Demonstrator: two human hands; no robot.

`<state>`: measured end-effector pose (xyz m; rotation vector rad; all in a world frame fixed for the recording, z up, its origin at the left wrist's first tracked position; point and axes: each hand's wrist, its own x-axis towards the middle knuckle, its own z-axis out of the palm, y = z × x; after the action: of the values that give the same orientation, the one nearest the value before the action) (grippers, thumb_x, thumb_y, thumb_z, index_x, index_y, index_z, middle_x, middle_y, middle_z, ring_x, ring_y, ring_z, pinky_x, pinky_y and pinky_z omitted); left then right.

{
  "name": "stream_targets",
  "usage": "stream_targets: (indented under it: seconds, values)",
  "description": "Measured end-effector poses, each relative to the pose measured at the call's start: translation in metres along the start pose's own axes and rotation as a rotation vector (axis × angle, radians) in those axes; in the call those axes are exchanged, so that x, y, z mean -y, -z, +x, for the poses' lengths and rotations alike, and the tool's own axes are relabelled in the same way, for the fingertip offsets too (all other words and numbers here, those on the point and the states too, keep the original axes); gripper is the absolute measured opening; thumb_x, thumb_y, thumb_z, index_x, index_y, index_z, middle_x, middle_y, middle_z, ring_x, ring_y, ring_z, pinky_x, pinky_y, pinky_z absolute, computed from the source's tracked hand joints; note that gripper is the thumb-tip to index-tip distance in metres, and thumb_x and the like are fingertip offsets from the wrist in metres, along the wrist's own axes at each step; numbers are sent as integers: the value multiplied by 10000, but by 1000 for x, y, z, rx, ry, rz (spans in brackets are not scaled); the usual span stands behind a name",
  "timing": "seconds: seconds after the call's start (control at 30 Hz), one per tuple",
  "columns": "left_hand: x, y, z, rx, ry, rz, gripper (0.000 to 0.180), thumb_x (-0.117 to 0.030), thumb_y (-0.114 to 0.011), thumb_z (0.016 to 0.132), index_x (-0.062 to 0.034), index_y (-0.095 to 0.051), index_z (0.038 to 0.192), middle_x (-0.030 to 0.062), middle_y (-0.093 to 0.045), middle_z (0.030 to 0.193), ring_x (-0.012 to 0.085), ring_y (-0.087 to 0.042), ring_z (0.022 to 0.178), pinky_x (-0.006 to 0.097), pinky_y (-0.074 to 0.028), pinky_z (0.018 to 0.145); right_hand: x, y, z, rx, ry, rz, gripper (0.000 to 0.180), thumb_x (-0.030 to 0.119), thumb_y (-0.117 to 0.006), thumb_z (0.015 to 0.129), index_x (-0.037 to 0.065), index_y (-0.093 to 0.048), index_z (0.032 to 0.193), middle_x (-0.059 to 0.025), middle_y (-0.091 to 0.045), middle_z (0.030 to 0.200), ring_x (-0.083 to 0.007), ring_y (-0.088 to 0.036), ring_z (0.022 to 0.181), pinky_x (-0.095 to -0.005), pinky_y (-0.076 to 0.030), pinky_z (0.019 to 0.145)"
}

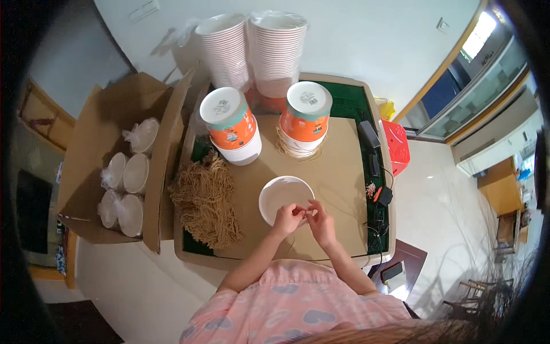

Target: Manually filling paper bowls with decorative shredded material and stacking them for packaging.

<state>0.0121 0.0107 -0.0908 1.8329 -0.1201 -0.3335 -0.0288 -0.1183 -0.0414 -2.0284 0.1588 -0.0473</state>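
Both hands meet at near rim of round white paper bowl [285, 198], table centre. Left hand [287, 219] and right hand [322, 222]: fingertips pinched together on something small, too small to identify. Tan string bundle [205, 199] lies left of bowl. Step, judged: working thin strand over bowl; next move calls for fine fingertip control.

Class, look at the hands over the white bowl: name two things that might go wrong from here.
The white bowl sits loose under both hands, left hand and right hand; a nudge might slide it. The tall stacks of paper bowls behind look top-heavy; a bumped table might topple them onto the orange cups.
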Motion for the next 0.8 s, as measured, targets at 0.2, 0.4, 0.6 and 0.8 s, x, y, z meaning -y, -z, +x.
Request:
stream_targets:
  seconds: [0.2,0.4,0.6,0.8]
  values:
    - [2,-5,-2,-37,-80,-80,207,-102,-647,751,-5,-579,920,111,-655,794,192,-638,703,307,-504,643,-12,-7,4,-7,85,-154,363,8,-578,778,83,-497,1124,-104,-624,803,-222,-610,632,-318,-489,568]
    - [-5,-5,-1,-26,7,-33,361,-74,-647,736,-8,-450,1032,72,-602,736,161,-610,677,283,-492,620,-3,-5,1,-23,86,-79,320,-2,-579,781,59,-513,1089,-112,-623,784,-202,-604,633,-303,-482,568]
    - [-8,-5,16,-6,415,-715,293,-12,-528,765,2,-435,1043,102,-551,744,164,-556,536,287,-462,490,-16,-5,0,-118,96,-37,142,-2,-593,783,21,-587,923,-90,-619,766,-142,-579,599,-255,-463,554]
    - [-10,11,18,388,535,-736,104,-106,-482,856,-14,-530,867,54,-521,621,96,-422,386,231,-301,320,-3,3,-3,-129,165,-86,66,6,-610,772,20,-611,837,-87,-603,760,-165,-579,613,-269,-470,564]
